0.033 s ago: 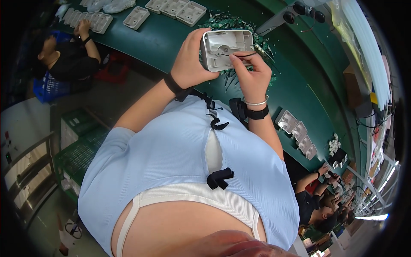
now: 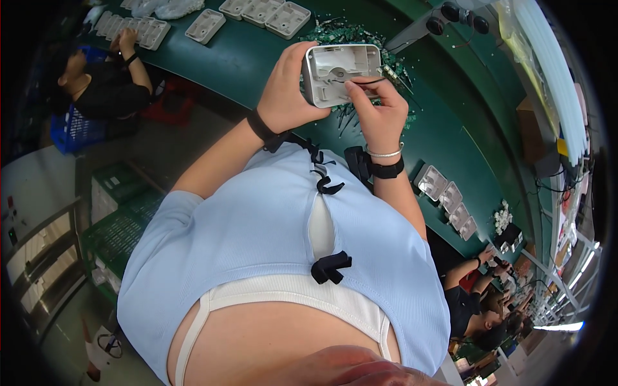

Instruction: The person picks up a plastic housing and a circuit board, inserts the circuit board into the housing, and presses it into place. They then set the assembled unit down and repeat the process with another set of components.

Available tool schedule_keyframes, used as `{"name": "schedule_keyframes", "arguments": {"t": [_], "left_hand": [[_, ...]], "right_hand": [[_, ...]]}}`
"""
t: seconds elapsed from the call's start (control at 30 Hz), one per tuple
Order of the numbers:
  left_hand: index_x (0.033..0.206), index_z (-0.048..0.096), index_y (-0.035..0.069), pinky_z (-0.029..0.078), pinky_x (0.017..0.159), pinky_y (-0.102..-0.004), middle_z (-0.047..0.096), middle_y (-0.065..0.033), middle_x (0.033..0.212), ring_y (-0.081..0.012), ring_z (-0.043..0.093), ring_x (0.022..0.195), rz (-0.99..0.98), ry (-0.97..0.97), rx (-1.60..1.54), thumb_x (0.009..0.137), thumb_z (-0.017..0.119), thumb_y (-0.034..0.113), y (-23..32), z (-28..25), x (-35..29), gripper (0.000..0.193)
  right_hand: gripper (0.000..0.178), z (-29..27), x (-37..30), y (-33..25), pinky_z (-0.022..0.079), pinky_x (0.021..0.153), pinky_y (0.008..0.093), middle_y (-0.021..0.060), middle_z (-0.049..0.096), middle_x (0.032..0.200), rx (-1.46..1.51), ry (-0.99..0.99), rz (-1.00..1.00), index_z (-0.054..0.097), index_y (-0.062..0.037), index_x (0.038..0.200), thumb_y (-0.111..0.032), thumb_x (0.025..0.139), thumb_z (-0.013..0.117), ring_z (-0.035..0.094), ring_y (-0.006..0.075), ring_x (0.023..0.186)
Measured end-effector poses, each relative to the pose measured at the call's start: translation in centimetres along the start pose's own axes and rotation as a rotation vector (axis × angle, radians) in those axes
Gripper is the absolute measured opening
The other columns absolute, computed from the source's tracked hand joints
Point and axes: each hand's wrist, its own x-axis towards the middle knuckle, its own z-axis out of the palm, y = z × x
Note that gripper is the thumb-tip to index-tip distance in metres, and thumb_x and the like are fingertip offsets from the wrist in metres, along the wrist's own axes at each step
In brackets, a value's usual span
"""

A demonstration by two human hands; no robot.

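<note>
My left hand (image 2: 283, 87) is wrapped round the side of a whitish plastic housing (image 2: 329, 101), thumb along its near edge. The housing is tilted with its hollow inner side up, showing ribs, posts and a round recess. At its right side my right hand (image 2: 381, 112) pinches a thin dark wire (image 2: 368, 83) between thumb and forefinger. The wire runs over the housing's inside; its far end is too small to make out. Behind the housing lies a heap of green circuit boards with wires (image 2: 344, 33), partly hidden by it.
More whitish housings (image 2: 288, 20) stand along the far side of the green bench (image 2: 225, 71), with several others (image 2: 432, 183) at the right. Co-workers sit at the left (image 2: 106, 93) and lower right (image 2: 473, 309). Green crates (image 2: 122, 231) are stacked at my left.
</note>
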Motion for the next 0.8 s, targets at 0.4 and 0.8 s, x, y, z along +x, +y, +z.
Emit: {"name": "schedule_keyframes", "arguments": {"t": [0.4, 0.8], "left_hand": [[0.146, 0.039, 0.006, 0.048, 0.106, -0.0460, 0.049, -0.0204, 0.139, -0.0412, 0.054, 0.126, 0.016, 0.032, 0.047, 0.059, 0.088, 0.017, 0.6, 0.9, -0.2, 0.101], [0.147, 0.035, 0.006, 0.052, 0.100, -0.0458, 0.045, -0.0208, 0.141, -0.0416, 0.057, 0.123, 0.037, 0.069, 0.064, 0.063, 0.088, 0.016, 1.1, 1.2, -0.8, 0.101]], "right_hand": [[0.013, 0.5, 0.2, 0.2, 0.053, 0.074, 0.0258, 0.0066, 0.076, 0.091, -0.198, -0.009, -0.232, 0.077, -0.0021, 0.096, -0.002, 0.083, 0.081, 0.071, 0.0139, 0.081], [0.012, 1.1, 0.0, 0.5, 0.055, 0.072, 0.0281, 0.0082, 0.075, 0.089, -0.318, 0.053, -0.338, 0.076, -0.0029, 0.093, -0.001, 0.082, 0.081, 0.071, 0.0168, 0.080]]}}
